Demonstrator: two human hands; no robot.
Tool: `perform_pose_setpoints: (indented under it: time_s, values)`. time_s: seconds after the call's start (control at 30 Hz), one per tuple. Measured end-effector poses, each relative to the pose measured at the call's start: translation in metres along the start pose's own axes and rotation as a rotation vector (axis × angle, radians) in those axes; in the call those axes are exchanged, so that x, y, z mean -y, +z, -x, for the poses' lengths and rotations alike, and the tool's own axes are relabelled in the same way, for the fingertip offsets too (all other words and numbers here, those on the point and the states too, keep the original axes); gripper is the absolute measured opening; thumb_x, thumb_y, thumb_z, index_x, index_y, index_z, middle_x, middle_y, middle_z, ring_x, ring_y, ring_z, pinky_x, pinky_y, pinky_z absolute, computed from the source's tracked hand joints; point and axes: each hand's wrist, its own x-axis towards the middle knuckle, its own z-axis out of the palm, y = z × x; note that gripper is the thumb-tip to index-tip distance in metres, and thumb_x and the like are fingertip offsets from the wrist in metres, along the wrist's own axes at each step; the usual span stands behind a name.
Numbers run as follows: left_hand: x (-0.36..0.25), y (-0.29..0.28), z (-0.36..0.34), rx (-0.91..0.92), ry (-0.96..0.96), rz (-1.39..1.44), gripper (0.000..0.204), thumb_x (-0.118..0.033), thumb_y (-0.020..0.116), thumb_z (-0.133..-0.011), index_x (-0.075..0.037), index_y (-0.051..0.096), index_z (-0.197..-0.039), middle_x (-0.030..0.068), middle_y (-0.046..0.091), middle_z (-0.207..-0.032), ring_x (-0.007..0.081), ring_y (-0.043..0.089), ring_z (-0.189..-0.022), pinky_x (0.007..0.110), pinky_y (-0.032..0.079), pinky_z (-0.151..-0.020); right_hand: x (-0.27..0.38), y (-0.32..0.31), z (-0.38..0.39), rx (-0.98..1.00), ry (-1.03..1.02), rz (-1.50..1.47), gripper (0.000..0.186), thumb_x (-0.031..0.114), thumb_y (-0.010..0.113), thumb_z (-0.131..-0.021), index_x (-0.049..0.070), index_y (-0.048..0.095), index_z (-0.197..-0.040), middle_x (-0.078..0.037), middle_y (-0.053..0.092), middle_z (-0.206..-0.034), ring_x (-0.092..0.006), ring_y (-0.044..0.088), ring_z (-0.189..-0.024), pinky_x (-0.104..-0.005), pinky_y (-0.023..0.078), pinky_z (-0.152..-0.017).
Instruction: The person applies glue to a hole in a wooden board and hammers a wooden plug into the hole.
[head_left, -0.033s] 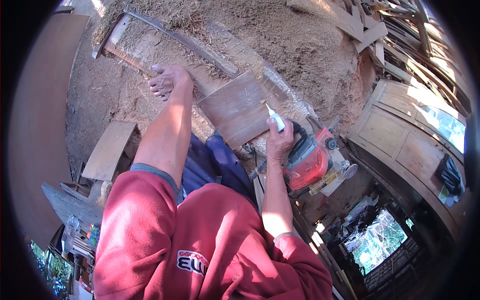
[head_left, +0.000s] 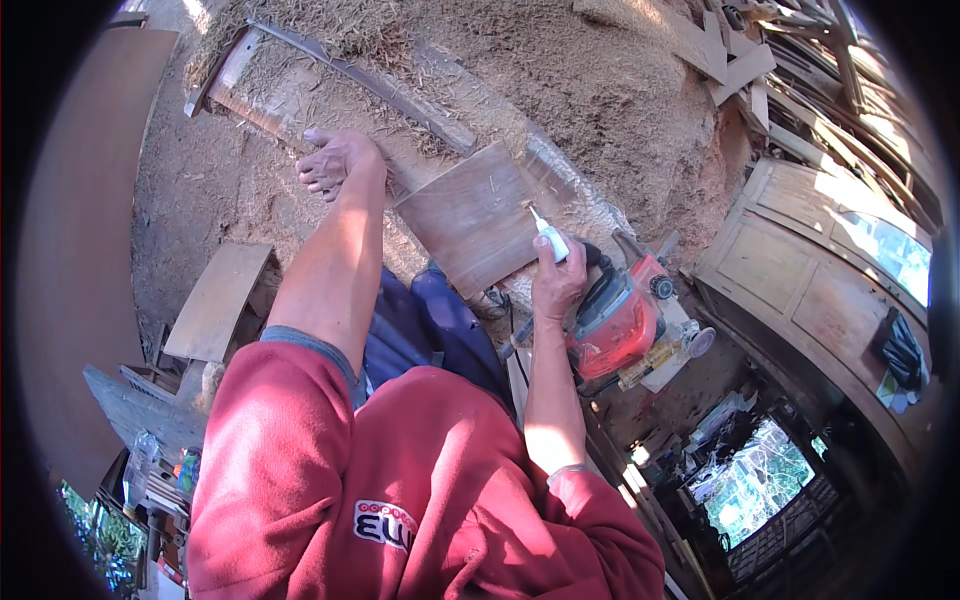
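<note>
A square brown wooden board (head_left: 460, 215) lies tilted across a rough, dusty beam (head_left: 270, 100). My right hand (head_left: 560, 275) is shut on a small white squeeze bottle (head_left: 552, 243), whose narrow nozzle points at a small light-brown spot near the board's right edge. My left hand (head_left: 333, 160) is at the beam left of the board, fingers loosely bent and apart, with nothing visible in them. A red power planer (head_left: 615, 330) sits just right of my right hand.
Sawdust and shavings (head_left: 640, 120) cover the ground beyond the beam. A large plywood sheet (head_left: 80, 250) and smaller panels (head_left: 215, 300) stand at left. Scrap wood (head_left: 740, 75) is piled at upper right, above a wooden cabinet (head_left: 780, 260). My legs are below the board.
</note>
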Motion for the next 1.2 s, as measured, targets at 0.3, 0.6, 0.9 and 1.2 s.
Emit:
perform_pose_setpoints:
  time_s: [0.3,0.6,0.9,1.2]
  values:
    - [0.0,-0.001,0.002,-0.01,0.008,-0.001,0.066,-0.057,0.04,-0.103,0.001,0.051,-0.133,0.016,0.055,-0.126,0.0319,0.053,-0.122,0.052,0.041,-0.103,0.005,-0.002,-0.002,0.034,-0.074,0.06,0.022,0.007,0.076,-0.087,-0.002,0.071,-0.106,-0.015,0.069,-0.101,-0.0301,0.067,-0.091,-0.0402,0.054,-0.081]
    - [0.002,0.005,-0.002,-0.04,0.017,-0.004,0.066,-0.058,0.039,-0.103,0.001,0.052,-0.129,0.0159,0.056,-0.124,0.0316,0.054,-0.121,0.051,0.043,-0.1,0.001,0.0,0.001,0.001,0.001,0.014,0.024,0.007,0.075,-0.087,-0.003,0.07,-0.108,-0.016,0.067,-0.104,-0.03,0.067,-0.091,-0.0392,0.054,-0.079]
    - [0.002,0.001,0.001,-0.018,0.022,0.001,0.062,-0.057,0.04,-0.103,-0.001,0.053,-0.126,0.0166,0.055,-0.125,0.0328,0.053,-0.121,0.051,0.042,-0.101,-0.002,-0.001,0.002,0.011,-0.026,0.035,0.026,0.005,0.077,-0.085,-0.002,0.07,-0.109,-0.015,0.065,-0.103,-0.0303,0.066,-0.09,-0.04,0.054,-0.079]
    - [0.001,0.003,0.001,-0.016,0.017,0.005,0.063,-0.057,0.04,-0.102,-0.001,0.052,-0.128,0.0163,0.055,-0.126,0.0323,0.052,-0.123,0.051,0.041,-0.101,0.003,-0.003,-0.001,0.015,-0.206,0.137,0.032,0.003,0.078,-0.082,0.001,0.071,-0.114,-0.014,0.062,-0.101,-0.0301,0.064,-0.092,-0.0408,0.054,-0.08]
